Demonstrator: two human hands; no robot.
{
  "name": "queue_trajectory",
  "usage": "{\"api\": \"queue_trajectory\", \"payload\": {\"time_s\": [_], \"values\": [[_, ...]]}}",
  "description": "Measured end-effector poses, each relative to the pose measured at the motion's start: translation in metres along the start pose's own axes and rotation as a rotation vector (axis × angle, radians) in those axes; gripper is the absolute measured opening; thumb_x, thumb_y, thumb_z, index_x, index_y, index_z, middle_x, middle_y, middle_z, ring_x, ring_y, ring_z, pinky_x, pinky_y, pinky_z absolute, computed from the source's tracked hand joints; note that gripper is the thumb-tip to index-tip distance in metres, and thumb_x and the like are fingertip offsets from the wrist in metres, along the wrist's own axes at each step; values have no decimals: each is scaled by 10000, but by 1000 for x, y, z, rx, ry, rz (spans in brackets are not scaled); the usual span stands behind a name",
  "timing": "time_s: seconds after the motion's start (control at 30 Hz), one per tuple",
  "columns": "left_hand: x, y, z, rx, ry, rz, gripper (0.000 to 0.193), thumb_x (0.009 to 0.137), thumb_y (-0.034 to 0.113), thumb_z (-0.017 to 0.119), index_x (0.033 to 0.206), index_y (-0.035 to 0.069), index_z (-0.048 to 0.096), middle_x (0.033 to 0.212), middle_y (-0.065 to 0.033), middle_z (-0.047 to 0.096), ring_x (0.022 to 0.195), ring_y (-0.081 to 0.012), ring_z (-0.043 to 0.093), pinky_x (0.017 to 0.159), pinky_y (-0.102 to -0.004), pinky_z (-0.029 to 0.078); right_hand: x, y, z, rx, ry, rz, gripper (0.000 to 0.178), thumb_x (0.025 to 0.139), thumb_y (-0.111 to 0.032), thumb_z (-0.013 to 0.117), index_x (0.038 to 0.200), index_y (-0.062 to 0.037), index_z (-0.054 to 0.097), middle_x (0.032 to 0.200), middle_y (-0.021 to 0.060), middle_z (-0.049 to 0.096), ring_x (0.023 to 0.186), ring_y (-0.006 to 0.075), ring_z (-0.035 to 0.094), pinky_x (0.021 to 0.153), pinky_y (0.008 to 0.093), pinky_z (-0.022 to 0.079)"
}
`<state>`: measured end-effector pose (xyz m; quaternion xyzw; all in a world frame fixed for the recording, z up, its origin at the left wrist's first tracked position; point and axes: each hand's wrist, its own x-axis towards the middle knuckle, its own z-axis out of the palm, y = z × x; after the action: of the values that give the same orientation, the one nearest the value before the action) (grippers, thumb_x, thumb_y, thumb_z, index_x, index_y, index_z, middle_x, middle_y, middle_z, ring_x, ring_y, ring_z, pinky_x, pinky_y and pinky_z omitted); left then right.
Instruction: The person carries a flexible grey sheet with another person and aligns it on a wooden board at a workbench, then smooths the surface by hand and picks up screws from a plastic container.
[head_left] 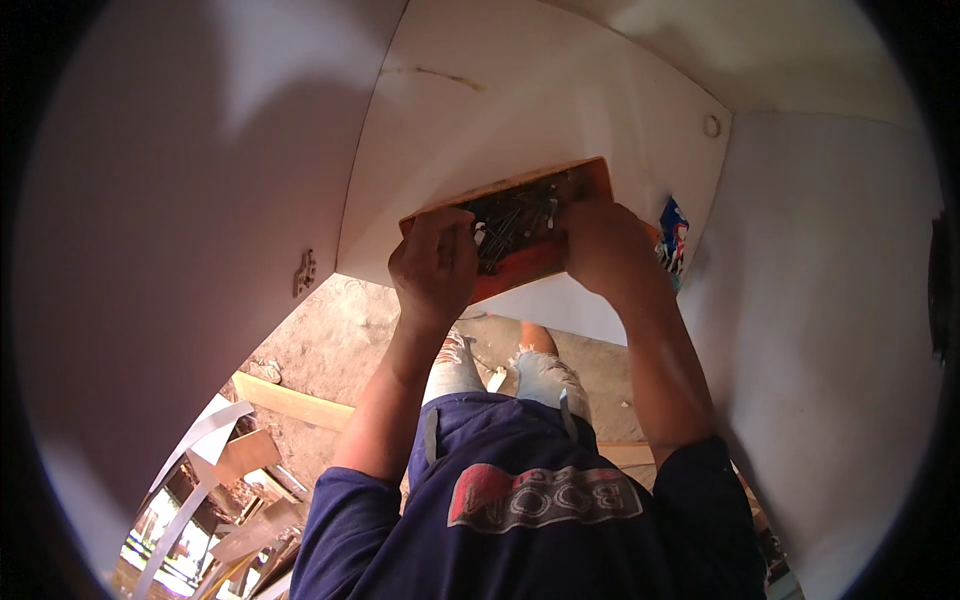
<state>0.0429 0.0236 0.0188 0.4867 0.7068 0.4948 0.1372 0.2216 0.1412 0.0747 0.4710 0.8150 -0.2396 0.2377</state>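
Note:
A shallow orange-red box (515, 268) sits tilted on the white panel in front of me, with dark, thin nails or screws (512, 225) and a few small pale pieces inside. My left hand (437, 262) is at the box's left end, its fingers curled together near the rim; whatever they may hold is hidden. Over the right part of the box is my right hand (612, 250), its fingers reaching down among the contents, dark and mostly out of sight.
White panels enclose me on the left (200, 220) and right (830, 300). A metal hinge (304, 273) is fixed to the left one. A blue and red packet (672, 240) lies right of the box. Wood offcuts (250, 455) litter the ground at lower left.

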Motion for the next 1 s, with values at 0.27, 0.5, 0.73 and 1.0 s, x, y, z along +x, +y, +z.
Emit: {"api": "queue_trajectory", "payload": {"time_s": [0.27,0.5,0.73,1.0], "values": [[3,6,-1,0,-21,12,141,916,-60,694,982,65,691,627,-17,571,532,-111,563,569,-244,466,30,-3,26,9,246,-248,222,841,-162,748,1058,-134,784,961,151,770,961,348,758,852,476,607],[-2,4,2,-19,-6,-15,118,944,7,733,1017,88,686,615,31,518,509,-39,450,513,-219,392,23,-5,21,185,446,72,211,874,-237,750,1067,-152,775,875,117,768,817,374,755,762,489,610],[0,8,3,-14,21,-4,145,921,-55,665,992,68,691,604,0,531,511,-88,513,538,-242,437,26,-17,28,130,306,-191,401,802,-376,833,1143,-170,784,889,123,770,854,313,766,767,451,611],[-4,-1,2,-20,22,16,121,932,-6,736,1003,84,699,630,46,494,532,-28,431,524,-217,373,33,-14,15,160,201,123,396,806,-360,840,1168,-205,797,981,106,795,912,287,774,785,433,615]]}}
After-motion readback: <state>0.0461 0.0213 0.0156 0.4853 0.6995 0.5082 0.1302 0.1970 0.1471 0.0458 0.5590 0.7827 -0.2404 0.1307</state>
